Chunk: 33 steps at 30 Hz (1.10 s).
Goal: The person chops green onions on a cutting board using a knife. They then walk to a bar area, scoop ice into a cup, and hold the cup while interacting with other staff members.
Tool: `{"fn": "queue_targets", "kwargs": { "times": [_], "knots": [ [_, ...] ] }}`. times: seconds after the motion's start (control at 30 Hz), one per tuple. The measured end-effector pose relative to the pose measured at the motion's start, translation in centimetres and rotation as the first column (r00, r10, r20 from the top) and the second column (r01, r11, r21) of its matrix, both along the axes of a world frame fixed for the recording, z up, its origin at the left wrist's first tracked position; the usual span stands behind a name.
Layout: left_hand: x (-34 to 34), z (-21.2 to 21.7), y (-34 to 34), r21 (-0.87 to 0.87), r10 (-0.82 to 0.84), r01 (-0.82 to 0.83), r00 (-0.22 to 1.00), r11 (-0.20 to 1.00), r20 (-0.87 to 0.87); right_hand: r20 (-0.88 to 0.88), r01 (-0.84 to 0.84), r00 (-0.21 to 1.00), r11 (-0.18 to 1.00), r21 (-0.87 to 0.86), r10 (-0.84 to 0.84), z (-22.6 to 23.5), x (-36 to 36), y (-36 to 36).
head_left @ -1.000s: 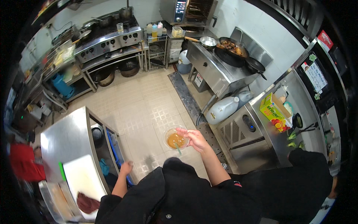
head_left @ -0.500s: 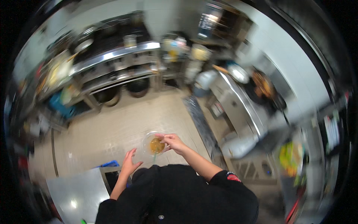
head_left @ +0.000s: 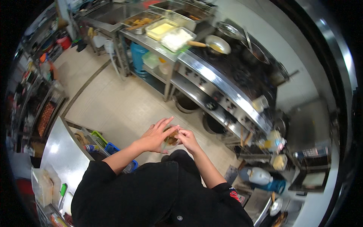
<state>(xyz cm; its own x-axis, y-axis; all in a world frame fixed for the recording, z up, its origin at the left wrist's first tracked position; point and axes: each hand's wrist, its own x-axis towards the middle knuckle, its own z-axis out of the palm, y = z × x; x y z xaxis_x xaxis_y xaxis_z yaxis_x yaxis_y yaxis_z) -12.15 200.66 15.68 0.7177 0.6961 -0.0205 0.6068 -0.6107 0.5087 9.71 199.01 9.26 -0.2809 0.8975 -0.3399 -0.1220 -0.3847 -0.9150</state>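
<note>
Plastic, clear and shiny, makes up the small round bowl (head_left: 165,146) in front of the person's black shirt (head_left: 132,191). Brown, wet sauce (head_left: 172,140) sits inside it. The bowl is up in the air between the two hands, above the pale, flat floor (head_left: 124,100). The left hand (head_left: 152,137) bends around the bowl's left side with its fingers spread, and it looks clamped on the bowl. The right hand (head_left: 189,142) is at the other side, with its fingertips close together by the rim. I cannot tell if they pinch something.

On the left is a metal table (head_left: 64,147) with a smooth, shiny top. A tool with a green handle (head_left: 63,188) lies there, near a clear box (head_left: 42,185). Past the floor is a big stove (head_left: 206,73) with a dark, bumpy top and a shiny metal front. A round metal pan (head_left: 219,45) with a wooden handle rests on it. Just beside it are two boxy tubs, one with smooth yellow food (head_left: 162,29) and one with white food (head_left: 177,39).
</note>
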Motion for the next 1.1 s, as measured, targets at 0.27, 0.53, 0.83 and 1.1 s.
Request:
{"fn": "queue_targets", "kwargs": {
  "times": [0.27,0.53,0.83,1.1],
  "knots": [
    [-9.4,-2.4,17.2,-0.054,0.423,-0.424,0.906,0.904,-0.022,0.011,-0.442,0.897,0.896,0.04,0.442,-1.8,-12.3,26.2],
    [-24.8,-9.2,29.8,-0.069,0.83,-0.829,0.557,0.554,-0.032,0.457,-0.785,0.567,0.617,0.049,0.685,-8.8,-30.3,49.6],
    [-52.2,-18.0,45.5,-0.008,0.899,-0.913,0.403,0.408,-0.169,0.688,-0.821,0.197,0.502,-0.274,0.698,-24.4,-37.2,62.6],
    [-74.8,-21.3,62.1,-0.022,0.888,-0.956,0.28,0.292,-0.365,-0.041,-0.529,0.763,0.586,-0.614,0.645,-19.8,-52.3,72.7]
  ]
}}
